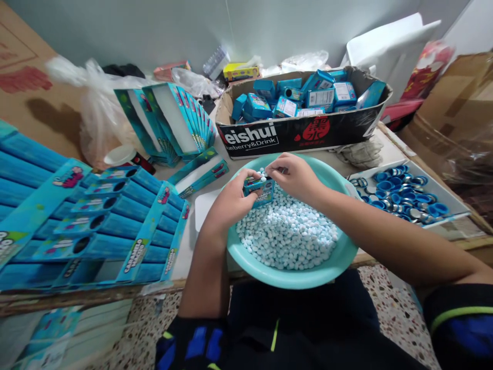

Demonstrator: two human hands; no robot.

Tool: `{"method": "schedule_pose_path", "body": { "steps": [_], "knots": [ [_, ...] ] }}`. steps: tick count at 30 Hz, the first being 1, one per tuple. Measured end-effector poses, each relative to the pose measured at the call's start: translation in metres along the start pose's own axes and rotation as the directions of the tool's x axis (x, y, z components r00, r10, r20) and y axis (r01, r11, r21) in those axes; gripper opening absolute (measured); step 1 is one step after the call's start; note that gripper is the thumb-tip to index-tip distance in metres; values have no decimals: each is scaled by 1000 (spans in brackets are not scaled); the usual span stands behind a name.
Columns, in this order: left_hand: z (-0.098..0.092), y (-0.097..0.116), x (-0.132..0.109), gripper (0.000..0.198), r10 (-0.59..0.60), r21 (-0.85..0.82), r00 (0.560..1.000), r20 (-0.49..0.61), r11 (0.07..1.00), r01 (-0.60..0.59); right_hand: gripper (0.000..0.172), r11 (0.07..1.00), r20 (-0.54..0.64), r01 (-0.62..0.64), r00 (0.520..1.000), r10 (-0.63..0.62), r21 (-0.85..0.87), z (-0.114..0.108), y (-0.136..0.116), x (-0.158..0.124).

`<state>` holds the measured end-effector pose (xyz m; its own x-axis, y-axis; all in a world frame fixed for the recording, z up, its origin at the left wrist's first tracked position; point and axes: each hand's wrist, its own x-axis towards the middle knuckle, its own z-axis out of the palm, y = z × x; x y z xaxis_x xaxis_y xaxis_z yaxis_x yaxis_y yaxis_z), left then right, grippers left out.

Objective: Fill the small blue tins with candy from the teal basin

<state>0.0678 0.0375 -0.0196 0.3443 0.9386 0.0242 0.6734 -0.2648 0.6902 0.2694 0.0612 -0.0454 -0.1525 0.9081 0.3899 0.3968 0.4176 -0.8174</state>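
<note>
My left hand (231, 198) is closed round a small blue candy box (259, 189), held upright over a turquoise basin (246, 259). The basin is heaped with small white and pale-blue candies (288, 234). My right hand (295, 174) is pinched at the top of the box, where a few candies sit at its opening. Both hands meet above the far rim of the basin, and both forearms reach in from the bottom of the view.
A black carton (300, 134) of small blue boxes stands behind the basin. A white tray (460, 205) of blue caps lies to the right. Blue display cartons (96, 221) are stacked at left, more stand upright (177, 118) behind them. A plastic bag (96, 113) sits at back left.
</note>
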Motion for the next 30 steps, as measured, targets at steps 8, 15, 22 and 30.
{"method": "schedule_pose_path", "body": {
  "steps": [8, 15, 22, 30],
  "knots": [
    [3, -4, 0, 45, -42, -21, 999, -15, 999, 42, 21, 996, 62, -70, 995, 73, -49, -3, -6, 1],
    [3, -1, -1, 26, -14, -8, 999, 29, 1000, 14, 22, 964, 89, -169, 978, 191, -207, -4, -13, 0],
    [5, -4, 1, 45, -16, -74, 999, -44, 997, 13, 18, 984, 84, -127, 987, 138, -124, -3, -12, -1],
    [5, -6, 3, 63, 11, -153, 998, -58, 988, -20, 20, 973, 75, -226, 972, 222, 51, -6, -5, 2]
  ]
}}
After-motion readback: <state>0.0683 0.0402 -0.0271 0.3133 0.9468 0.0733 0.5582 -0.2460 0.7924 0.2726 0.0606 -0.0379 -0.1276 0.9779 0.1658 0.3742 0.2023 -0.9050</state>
